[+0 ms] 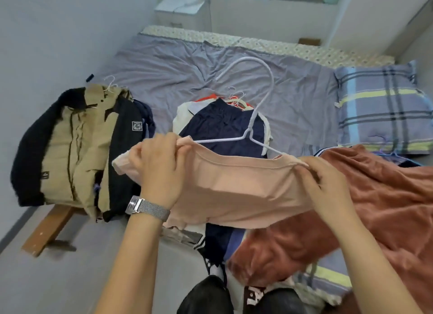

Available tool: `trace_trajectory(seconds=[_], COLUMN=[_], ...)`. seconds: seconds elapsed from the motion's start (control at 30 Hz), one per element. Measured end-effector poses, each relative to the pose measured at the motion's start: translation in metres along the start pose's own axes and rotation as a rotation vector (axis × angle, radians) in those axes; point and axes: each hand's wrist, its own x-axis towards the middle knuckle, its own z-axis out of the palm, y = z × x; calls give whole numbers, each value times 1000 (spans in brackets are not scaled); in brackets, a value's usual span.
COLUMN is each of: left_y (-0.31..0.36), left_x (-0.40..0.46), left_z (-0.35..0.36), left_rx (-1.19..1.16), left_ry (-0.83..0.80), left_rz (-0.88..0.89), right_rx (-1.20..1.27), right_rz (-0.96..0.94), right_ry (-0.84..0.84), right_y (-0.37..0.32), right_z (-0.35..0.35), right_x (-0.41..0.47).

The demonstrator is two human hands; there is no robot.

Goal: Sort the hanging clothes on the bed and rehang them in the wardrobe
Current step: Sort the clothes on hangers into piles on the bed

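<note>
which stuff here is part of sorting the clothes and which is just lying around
Part of the job:
pink shirt, gripped by left hand and right hand
white hanger
tan and black jacket
navy garment pile
rust garment

Just lying about:
plaid pillow
bedside cabinet

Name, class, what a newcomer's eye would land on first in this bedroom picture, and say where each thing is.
First, the pink shirt stretched in the foreground between the left hand and right hand, a white hanger poking from its collar. Next, the tan and black jacket on the bed's left edge, then the rust-brown garment spread at right, below the plaid pillow.
</note>
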Motion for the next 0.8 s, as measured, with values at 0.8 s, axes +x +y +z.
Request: trace_trajectory(seconds=[0.8], left_y=[-337], left_x=[-134], left_z=[-308], left_rx=[-97], left_ry=[343], left_rz=[-498], right_rx=[48], right_rz=[-520], right_ry=[-257], right_y=[-384], right_z=[226], right_x=[-18])
